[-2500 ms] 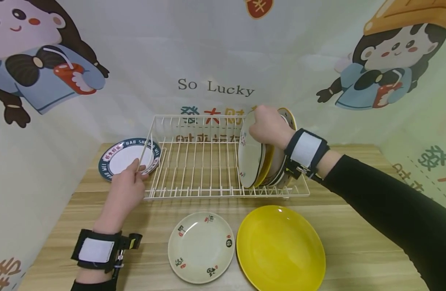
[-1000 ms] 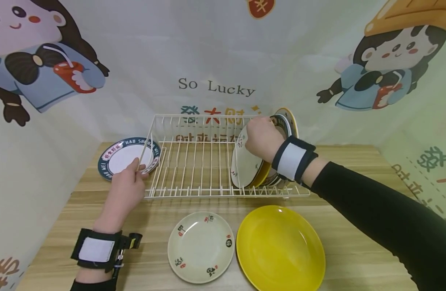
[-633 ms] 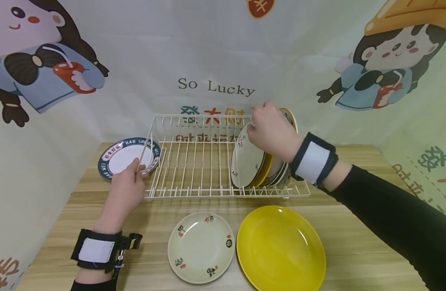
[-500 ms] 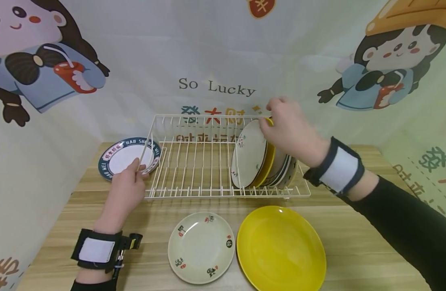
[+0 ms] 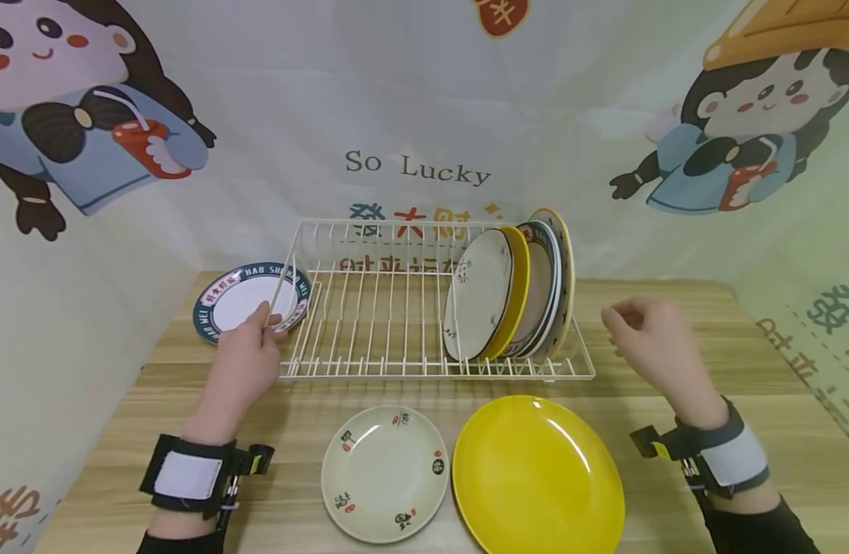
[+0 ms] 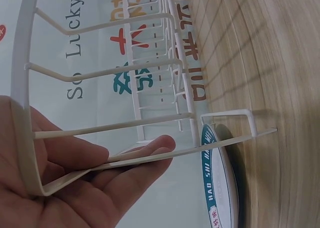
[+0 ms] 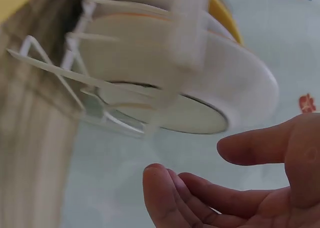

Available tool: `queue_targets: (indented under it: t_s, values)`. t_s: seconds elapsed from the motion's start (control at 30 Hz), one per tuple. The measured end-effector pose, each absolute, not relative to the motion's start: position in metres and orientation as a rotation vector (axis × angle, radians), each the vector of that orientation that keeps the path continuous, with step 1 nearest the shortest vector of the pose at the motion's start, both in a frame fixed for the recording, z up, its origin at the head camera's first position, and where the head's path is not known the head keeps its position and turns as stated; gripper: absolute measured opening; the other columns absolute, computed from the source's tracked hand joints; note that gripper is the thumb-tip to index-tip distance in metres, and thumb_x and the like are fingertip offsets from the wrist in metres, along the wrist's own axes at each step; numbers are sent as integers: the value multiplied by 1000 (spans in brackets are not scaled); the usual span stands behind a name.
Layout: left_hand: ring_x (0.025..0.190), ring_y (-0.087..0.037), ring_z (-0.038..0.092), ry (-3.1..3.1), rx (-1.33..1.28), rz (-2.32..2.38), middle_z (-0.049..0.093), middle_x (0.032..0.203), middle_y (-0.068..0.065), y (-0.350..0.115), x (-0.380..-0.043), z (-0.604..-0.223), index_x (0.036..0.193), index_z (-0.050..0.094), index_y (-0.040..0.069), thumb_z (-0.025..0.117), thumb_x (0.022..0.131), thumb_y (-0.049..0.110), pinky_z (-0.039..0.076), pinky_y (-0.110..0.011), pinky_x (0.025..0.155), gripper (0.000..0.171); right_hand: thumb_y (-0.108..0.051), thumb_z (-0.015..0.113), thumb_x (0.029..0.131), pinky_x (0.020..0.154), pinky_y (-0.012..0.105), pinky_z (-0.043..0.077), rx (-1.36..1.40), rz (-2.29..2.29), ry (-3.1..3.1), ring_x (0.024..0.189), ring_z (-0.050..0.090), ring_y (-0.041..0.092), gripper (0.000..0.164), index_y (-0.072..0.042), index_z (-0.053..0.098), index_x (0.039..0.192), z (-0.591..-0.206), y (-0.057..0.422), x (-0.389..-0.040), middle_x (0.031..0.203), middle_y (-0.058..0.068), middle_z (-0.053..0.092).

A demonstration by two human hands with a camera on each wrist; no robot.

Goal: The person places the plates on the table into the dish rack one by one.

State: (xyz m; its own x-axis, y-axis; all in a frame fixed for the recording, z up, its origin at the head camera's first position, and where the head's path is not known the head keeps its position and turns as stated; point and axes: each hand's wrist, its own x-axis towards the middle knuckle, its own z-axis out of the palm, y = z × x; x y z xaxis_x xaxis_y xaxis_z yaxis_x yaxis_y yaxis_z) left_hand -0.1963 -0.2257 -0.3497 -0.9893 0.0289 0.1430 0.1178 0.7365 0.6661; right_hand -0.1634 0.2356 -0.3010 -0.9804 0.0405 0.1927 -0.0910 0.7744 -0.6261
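My left hand point(image 5: 247, 358) holds the left side wire of a white wire dish rack point(image 5: 396, 377); in the left wrist view, thumb and fingers point(image 6: 132, 180) pinch that wire. Upright in the rack's right end lean a white plate with small floral marks point(image 5: 474, 300), a yellow plate point(image 5: 520, 288), a blue-rimmed plate point(image 5: 539, 269) and a pale plate with a yellow edge point(image 5: 568, 285). To the right of the rack, over the table, my right hand point(image 5: 656, 346) is off the plates. Its thumb and fingers are apart with nothing between them, as the right wrist view shows.
On the table before the rack lie a small cream plate with printed characters point(image 5: 385, 473) and a large yellow plate point(image 5: 538, 477), side by side. A blue-rimmed white plate point(image 5: 216, 331) lies left of the rack. A printed backdrop point(image 5: 417, 92) stands close behind.
The floral white plate shifted slightly left in the rack under my right hand. That hand then let go and moved right and down, away from the plates. My left hand keeps its hold.
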Motion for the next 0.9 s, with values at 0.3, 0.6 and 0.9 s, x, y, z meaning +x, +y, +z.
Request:
queue_targets:
  t_s: [0.3, 0.6, 0.9]
  values:
    - [109, -44, 60, -2820, -107, -1096, 48, 134, -35, -228, -196, -350, 148, 19, -15, 31, 102, 0, 44, -29, 50, 50, -28, 46, 105, 62, 32, 54, 31, 1353, -2710, 73, 62, 25, 46, 13, 62, 115, -338, 226, -172, 87, 19, 66]
    - [107, -44, 61, -2785, -141, -1085, 50, 131, -36, -225, -195, -348, 146, 21, -17, 33, 102, -2, 50, -34, 61, 49, -21, 42, 105, 50, 28, 49, 23, 1239, -2596, 56, 58, 18, 36, 7, 64, 97, -356, 214, -174, 66, 8, 61]
    - [107, -43, 61, -2793, -135, -1081, 50, 132, -36, -224, -197, -351, 147, 21, -17, 33, 102, -3, 52, -41, 71, 48, -19, 41, 105, 49, 28, 47, 23, 1215, -2590, 59, 58, 25, 35, 6, 62, 93, -359, 209, -175, 71, 17, 61]
